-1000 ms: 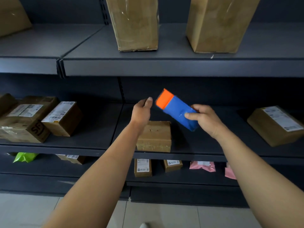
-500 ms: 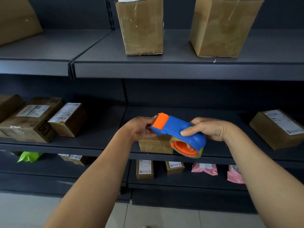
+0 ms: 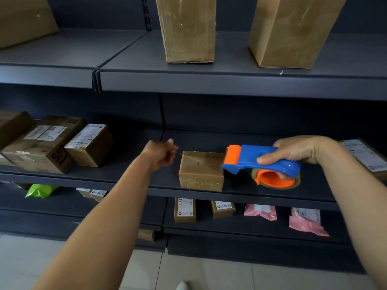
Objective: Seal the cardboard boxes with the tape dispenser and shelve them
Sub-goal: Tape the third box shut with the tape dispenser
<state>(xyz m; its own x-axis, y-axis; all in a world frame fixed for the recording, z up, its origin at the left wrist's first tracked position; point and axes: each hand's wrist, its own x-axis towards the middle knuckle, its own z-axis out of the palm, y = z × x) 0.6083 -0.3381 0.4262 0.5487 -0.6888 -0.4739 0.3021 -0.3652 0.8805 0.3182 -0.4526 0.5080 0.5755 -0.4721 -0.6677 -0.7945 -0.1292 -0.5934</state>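
Observation:
A small brown cardboard box [image 3: 201,170] stands near the front edge of the middle shelf [image 3: 129,176]. My right hand [image 3: 301,149] grips the blue and orange tape dispenser [image 3: 261,162] just right of the box, its orange nose at the box's top right edge. The tape roll [image 3: 276,178] hangs under the handle. My left hand [image 3: 161,153] hovers just left of the box with fingers loosely curled, holding nothing and not touching the box.
Two tall cardboard boxes [image 3: 188,28] [image 3: 291,30] stand on the upper shelf. Labelled parcels [image 3: 41,143] crowd the middle shelf's left end, and another parcel [image 3: 366,155] lies far right. The lower shelf holds small boxes [image 3: 185,210], pink mailers [image 3: 305,220] and a green bag [image 3: 39,190].
My right hand has carried the dispenser right and down beside the box. My left hand has let go of the dispenser's nose and drawn away to the left.

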